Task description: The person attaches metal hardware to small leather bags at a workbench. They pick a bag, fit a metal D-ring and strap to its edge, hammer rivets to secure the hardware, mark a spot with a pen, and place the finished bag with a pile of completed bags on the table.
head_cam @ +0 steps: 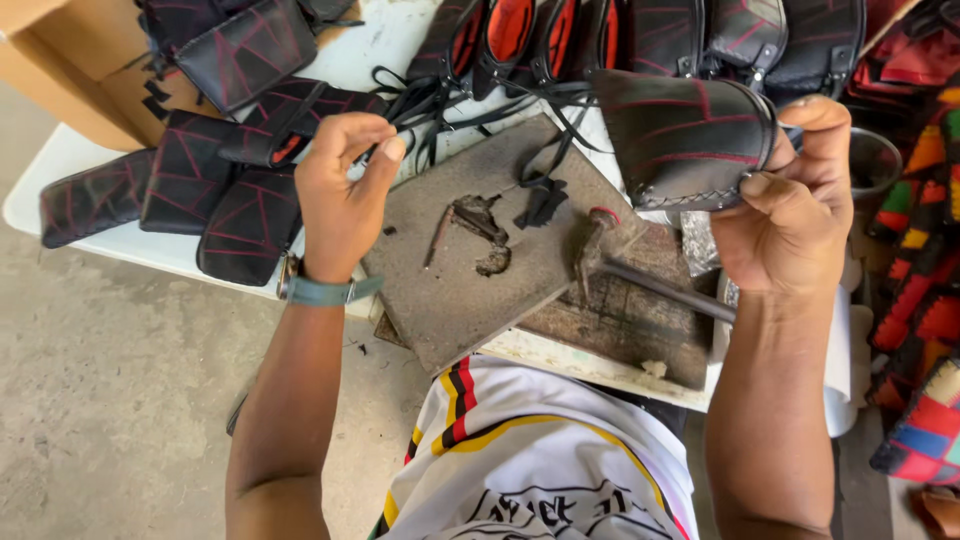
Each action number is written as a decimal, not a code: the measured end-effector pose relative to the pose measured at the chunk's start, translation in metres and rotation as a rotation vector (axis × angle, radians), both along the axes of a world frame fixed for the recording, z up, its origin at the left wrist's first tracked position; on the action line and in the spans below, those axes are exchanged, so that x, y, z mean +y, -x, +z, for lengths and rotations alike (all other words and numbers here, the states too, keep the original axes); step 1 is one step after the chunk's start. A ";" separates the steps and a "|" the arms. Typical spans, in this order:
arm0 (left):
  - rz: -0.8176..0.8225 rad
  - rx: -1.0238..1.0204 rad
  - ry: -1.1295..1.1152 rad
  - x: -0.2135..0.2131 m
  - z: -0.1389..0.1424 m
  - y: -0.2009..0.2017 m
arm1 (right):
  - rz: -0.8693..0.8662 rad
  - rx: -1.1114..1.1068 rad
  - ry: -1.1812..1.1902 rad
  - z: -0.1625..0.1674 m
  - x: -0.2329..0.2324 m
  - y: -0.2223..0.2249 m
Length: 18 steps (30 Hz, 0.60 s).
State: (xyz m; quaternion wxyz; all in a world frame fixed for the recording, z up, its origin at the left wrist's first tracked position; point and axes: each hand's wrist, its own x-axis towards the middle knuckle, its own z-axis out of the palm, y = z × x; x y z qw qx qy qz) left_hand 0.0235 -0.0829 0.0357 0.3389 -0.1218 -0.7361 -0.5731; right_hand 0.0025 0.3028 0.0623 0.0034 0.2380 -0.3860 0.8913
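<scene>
While the right hand [785, 215] clamps a curved black leather pouch with red stitching [685, 135] at 1 o'clock, the left hand [340, 190] pinches thin black leather laces [470, 105] at 11 o'clock. A rusty hammer [625, 270] rests on the worn grey slab [470, 290] atop the white counter [60, 160].

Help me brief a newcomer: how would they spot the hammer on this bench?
Start at the grey slab lying on the table between the two arms. At its right edge, below the black pouch held in the right hand, lies the hammer. It is the only metal tool there: rusty head on the slab, thin dark handle running right.
</scene>
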 end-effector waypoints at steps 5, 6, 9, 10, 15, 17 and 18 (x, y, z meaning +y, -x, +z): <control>0.112 -0.167 0.284 -0.025 -0.010 0.051 | -0.081 0.071 -0.053 -0.030 0.007 0.026; 0.092 -0.203 0.329 -0.024 -0.011 0.062 | -0.075 0.084 -0.034 -0.034 0.009 0.031; 0.017 -0.306 0.499 -0.007 -0.010 0.097 | -0.066 0.074 0.036 -0.042 0.013 0.039; -0.012 -0.338 0.579 0.001 -0.009 0.109 | -0.074 0.067 0.037 -0.042 0.013 0.040; 0.069 -0.344 0.961 0.033 -0.010 0.142 | -0.113 0.080 -0.118 -0.035 0.001 0.032; 0.197 -0.525 1.115 0.040 -0.011 0.148 | -0.119 0.069 -0.163 -0.035 -0.007 0.030; 0.179 -0.540 1.168 0.041 -0.010 0.148 | -0.122 0.058 -0.188 -0.038 -0.011 0.029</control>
